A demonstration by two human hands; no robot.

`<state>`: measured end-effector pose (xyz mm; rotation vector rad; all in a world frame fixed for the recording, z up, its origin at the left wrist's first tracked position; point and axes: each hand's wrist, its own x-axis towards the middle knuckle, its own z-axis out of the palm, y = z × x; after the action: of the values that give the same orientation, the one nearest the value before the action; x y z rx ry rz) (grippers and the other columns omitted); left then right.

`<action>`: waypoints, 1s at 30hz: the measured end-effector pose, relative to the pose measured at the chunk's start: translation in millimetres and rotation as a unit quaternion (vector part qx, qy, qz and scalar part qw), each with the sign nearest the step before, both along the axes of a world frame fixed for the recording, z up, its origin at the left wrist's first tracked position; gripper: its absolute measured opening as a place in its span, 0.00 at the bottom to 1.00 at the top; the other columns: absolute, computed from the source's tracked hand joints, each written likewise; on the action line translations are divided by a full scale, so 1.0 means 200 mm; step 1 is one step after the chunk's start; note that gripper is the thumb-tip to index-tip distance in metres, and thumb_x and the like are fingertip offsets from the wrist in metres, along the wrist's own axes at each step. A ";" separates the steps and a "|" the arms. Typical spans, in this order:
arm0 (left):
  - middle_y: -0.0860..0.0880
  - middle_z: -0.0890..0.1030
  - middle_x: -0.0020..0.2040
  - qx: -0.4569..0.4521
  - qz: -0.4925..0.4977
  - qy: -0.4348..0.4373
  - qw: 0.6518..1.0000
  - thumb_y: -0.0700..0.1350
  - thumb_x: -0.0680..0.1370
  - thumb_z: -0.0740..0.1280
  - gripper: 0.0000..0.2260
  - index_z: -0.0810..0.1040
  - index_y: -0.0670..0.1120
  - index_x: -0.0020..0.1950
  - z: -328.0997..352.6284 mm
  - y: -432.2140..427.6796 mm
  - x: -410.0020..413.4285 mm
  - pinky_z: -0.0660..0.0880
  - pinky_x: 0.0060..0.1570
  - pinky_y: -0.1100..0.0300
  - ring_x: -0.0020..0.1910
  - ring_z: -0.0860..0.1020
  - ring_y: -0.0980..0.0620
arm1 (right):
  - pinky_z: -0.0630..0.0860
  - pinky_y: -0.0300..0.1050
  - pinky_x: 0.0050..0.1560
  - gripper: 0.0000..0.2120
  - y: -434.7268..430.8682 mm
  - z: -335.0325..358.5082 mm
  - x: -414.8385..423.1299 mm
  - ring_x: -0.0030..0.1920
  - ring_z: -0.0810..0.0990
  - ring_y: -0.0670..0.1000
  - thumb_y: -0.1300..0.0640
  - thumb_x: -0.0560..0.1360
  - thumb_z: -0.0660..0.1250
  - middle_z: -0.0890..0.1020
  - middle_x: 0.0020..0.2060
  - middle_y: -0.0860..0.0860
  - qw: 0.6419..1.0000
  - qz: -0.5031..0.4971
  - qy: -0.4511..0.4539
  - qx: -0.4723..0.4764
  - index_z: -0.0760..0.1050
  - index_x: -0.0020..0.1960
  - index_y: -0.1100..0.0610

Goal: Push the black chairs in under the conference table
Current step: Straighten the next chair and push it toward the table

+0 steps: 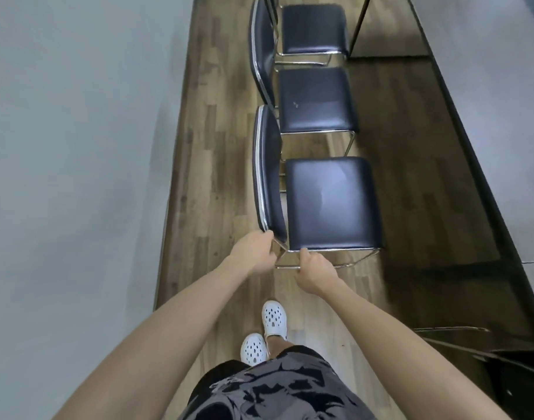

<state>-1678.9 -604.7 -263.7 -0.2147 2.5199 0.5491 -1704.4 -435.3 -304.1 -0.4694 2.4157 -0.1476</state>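
Left hand (pixel 256 251) is curled round the chrome frame at the backrest corner of the nearest black chair (pixel 329 204). Right hand (pixel 314 271) grips the seat's near edge. Seat stands beside the bench (pixel 502 101), not under it. Judged step: first chair gripped. Next: push it rightward, legs square.

Three chairs (pixel 329 204) line up left of table (pixel 484 86).

Wood-plank floor (pixel 217 165); three black chairs (pixel 329 204) in row on it; white shoes (pixel 273 318) nearby
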 end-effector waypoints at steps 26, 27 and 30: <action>0.42 0.76 0.59 -0.020 -0.072 0.012 0.997 0.45 0.76 0.61 0.15 0.72 0.44 0.62 -0.06 -0.83 -0.35 0.75 0.54 0.48 0.58 0.76 0.40 | 0.72 0.52 0.53 0.24 -0.90 0.02 -0.41 0.59 0.74 0.59 0.42 0.78 0.58 0.74 0.58 0.57 0.988 -0.100 0.106 0.045 0.65 0.62 0.61; 0.42 0.76 0.58 -0.019 -0.085 0.016 0.996 0.45 0.76 0.60 0.15 0.72 0.43 0.62 -0.06 -0.86 -0.38 0.75 0.54 0.48 0.58 0.76 0.40 | 0.72 0.52 0.52 0.25 -0.94 0.00 -0.42 0.59 0.74 0.59 0.42 0.77 0.59 0.74 0.59 0.57 0.987 -0.115 0.102 0.049 0.64 0.62 0.61; 0.40 0.76 0.58 -0.019 -0.117 0.033 0.992 0.45 0.76 0.60 0.14 0.72 0.43 0.60 -0.05 -0.98 -0.45 0.75 0.53 0.48 0.58 0.76 0.39 | 0.73 0.51 0.53 0.33 -1.03 -0.06 -0.45 0.61 0.73 0.60 0.43 0.76 0.63 0.71 0.62 0.60 0.980 -0.166 0.084 0.069 0.58 0.68 0.65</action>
<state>-1769.6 -801.7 -274.5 0.0864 2.5749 0.4209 -1794.5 -641.8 -315.6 -0.0128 2.6341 -0.0863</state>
